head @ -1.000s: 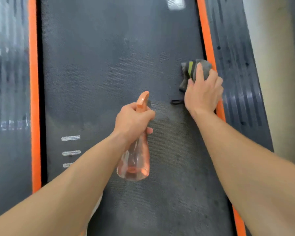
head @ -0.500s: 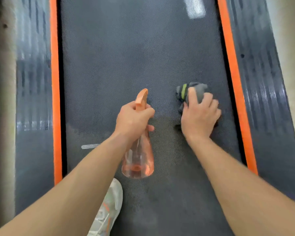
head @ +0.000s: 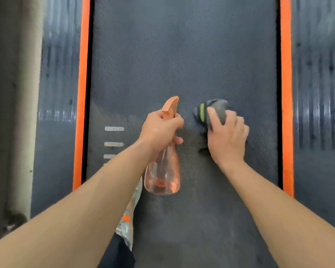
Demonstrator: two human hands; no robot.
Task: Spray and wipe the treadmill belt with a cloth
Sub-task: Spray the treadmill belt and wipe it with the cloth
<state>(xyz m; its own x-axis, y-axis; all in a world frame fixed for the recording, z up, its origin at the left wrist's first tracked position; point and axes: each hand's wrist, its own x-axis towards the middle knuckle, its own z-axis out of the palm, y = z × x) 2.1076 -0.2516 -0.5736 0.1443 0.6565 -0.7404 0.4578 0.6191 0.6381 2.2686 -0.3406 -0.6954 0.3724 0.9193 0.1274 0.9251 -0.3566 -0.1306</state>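
At frame centre the left hand (head: 161, 128) grips the orange spray bottle (head: 163, 171). Right of it, the right hand (head: 227, 138) presses the grey cloth (head: 214, 111) flat on the treadmill belt (head: 182, 55). The lower belt looks darker, likely wiped; the upper part remains.

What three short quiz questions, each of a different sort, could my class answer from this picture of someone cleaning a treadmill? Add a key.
1. True or false: the left hand holds the spray bottle above the treadmill belt.
2. Multiple choice: the grey cloth under the right hand lies (A) on the left orange strip, (B) on the belt, right of the bottle, (C) on the floor.
3. Fill in: the stripe on the cloth is ____ in colour.

Key: 1 true; 2 B; 3 yellow-green.
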